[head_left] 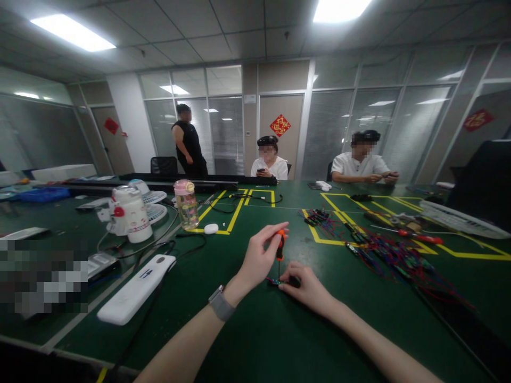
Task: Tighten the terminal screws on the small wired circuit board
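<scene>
An orange-and-black screwdriver (281, 247) stands upright with its shaft pointing down, and my left hand (261, 250) is closed on its handle. The tip meets a small green circuit board (274, 282) lying on the green table. My right hand (305, 287) pinches this board at its right side. A dark piece (294, 281) shows by the right fingers; I cannot make out what it is. My fingers partly hide the board.
A heap of boards with red and blue wires (383, 244) lies right, near a red-handled screwdriver (423, 236) and a keyboard (463, 217). At left stand a white bottle (133, 215), a clear bottle (186, 207) and a white oblong device (138, 290). Three people are across the table.
</scene>
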Demonstrator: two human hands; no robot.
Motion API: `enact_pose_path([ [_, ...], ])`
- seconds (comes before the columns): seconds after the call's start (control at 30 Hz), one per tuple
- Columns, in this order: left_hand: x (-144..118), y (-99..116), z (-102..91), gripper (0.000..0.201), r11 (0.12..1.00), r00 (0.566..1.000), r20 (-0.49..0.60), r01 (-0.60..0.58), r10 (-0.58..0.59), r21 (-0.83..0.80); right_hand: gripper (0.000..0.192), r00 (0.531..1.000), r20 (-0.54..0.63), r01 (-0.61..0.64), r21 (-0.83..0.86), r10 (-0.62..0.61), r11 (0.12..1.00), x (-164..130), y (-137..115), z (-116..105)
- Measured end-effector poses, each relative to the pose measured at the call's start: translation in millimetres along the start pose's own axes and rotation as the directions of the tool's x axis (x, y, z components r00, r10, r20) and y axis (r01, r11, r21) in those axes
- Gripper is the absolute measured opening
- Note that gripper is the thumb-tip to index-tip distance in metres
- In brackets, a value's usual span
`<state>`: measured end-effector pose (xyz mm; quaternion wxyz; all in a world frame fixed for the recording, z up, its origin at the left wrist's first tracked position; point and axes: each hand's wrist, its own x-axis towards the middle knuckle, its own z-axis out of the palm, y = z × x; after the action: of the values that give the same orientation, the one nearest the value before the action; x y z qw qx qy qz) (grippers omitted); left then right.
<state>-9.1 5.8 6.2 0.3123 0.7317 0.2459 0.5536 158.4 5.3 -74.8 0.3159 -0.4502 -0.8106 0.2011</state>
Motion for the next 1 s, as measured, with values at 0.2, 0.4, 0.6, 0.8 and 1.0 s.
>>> enact_pose_path([
  [0.2,-0.2,-1.6,-0.7,0.023,0.996,0.998,-0.059,0.003,0.002,0.093,0.003,1.0,-0.005,-0.004,0.012,0.005,1.0,-0.6,-0.4,-0.1],
  [0.4,-0.4,-2.7,-0.1,0.029,1.0,1.0,-0.005,0.009,-0.009,0.025,0.004,1.0,0.0,-0.013,0.007,0.013,1.0,-0.8,0.3,0.3],
  [0.6,-0.5,-2.5,-1.1,0.024,0.987,0.997,-0.07,0.005,0.006,0.162,0.005,0.999,0.017,-0.036,0.008,0.036,0.999,-0.2,-5.6,-1.5],
  [0.8,0.1,-6.5,-1.4,0.031,0.998,0.998,0.01,0.057,-0.057,-0.024,0.004,1.0,0.011,-0.027,0.022,0.027,0.999,-0.7,-3.9,-1.5],
  [1.0,1.9,-6.7,-3.0,0.028,0.999,0.999,-0.028,0.026,-0.026,0.019,0.003,1.0,0.002,0.007,0.026,-0.007,1.0,-0.6,3.6,1.3],
])
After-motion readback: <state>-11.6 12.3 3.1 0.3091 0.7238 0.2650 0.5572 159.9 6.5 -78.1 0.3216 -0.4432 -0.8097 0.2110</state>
